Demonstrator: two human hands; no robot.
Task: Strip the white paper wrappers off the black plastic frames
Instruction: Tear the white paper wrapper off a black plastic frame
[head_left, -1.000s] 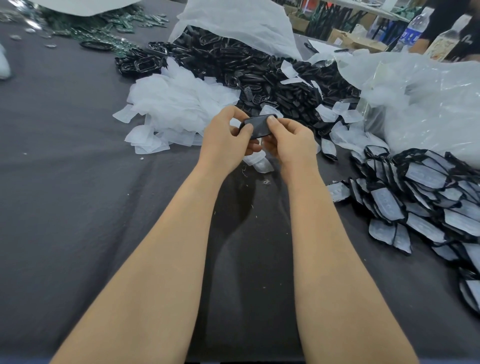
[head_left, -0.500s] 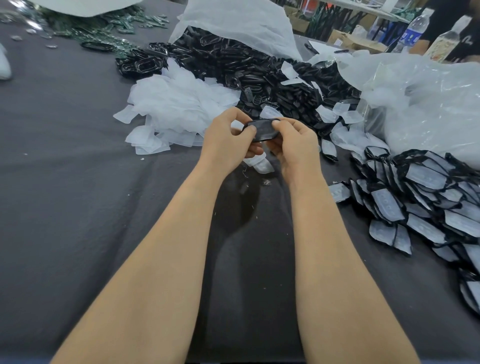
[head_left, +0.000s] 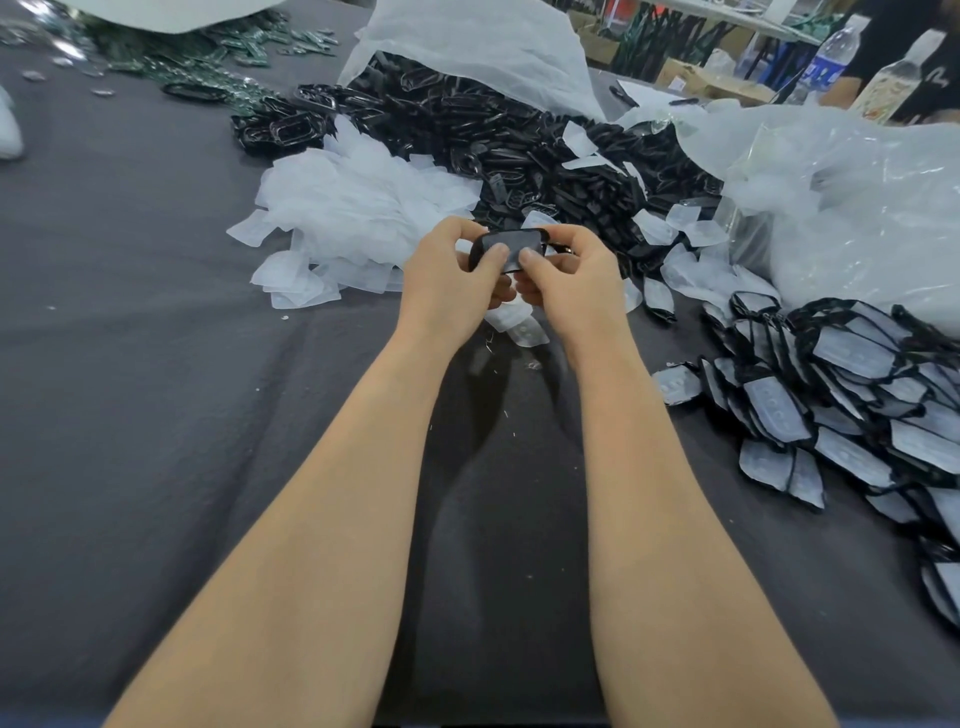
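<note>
Beside loose wrappers (head_left: 358, 218), wrapped pile (head_left: 857, 395) — both hands (head_left: 448, 285) (head_left: 575, 285) round one frame (head_left: 511, 243), seemingly wrapped.

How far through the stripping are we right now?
Done: a large pile of bare black frames and a heap of loose white wrappers lie ahead. In hand: the left hand and right hand pinch one frame, wrapper seemingly on it. Left: a sizeable batch of wrapped frames on the right.

Two hands (head_left: 448, 283) (head_left: 574, 283), one frame (head_left: 511, 243), two bottles (head_left: 831, 57) (head_left: 903, 78), one heap of wrappers (head_left: 358, 208).
</note>
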